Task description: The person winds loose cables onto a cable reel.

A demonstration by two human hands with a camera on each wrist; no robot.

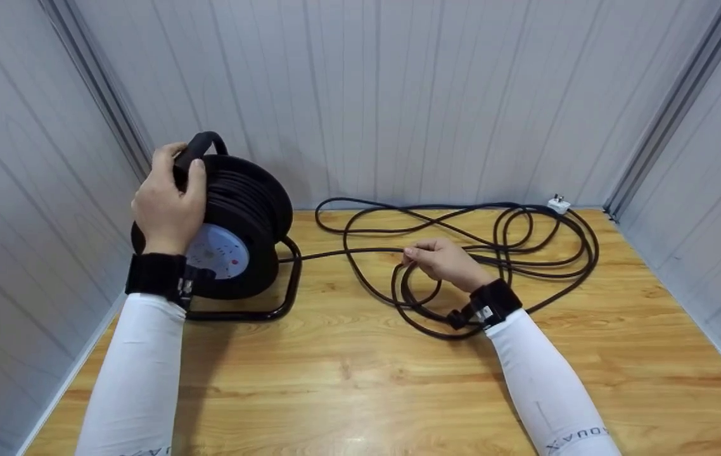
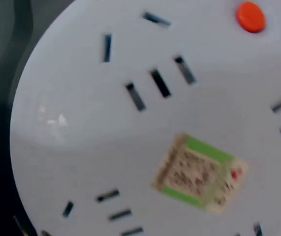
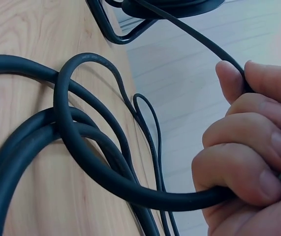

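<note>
At the left of the head view stands a black cable reel [image 1: 253,196] on a tubular metal frame [image 1: 287,297]. My left hand [image 1: 170,202] grips the handle [image 1: 199,149] at its top. The reel's pale socket panel [image 2: 96,118], with slots, an orange-red button [image 2: 251,17] and a green-edged label [image 2: 199,172], fills the left wrist view. From the drum a black power cable [image 1: 329,253] runs right to my right hand [image 1: 446,263]. That hand pinches it between thumb and forefinger, and the other fingers [image 3: 234,172] curl round it in the right wrist view.
Loose loops of cable [image 1: 588,247] spread over the wooden tabletop [image 1: 360,386] on the right. A white plug [image 1: 558,204] lies by the back wall [image 1: 373,95]. Pale panel walls also stand at left and right.
</note>
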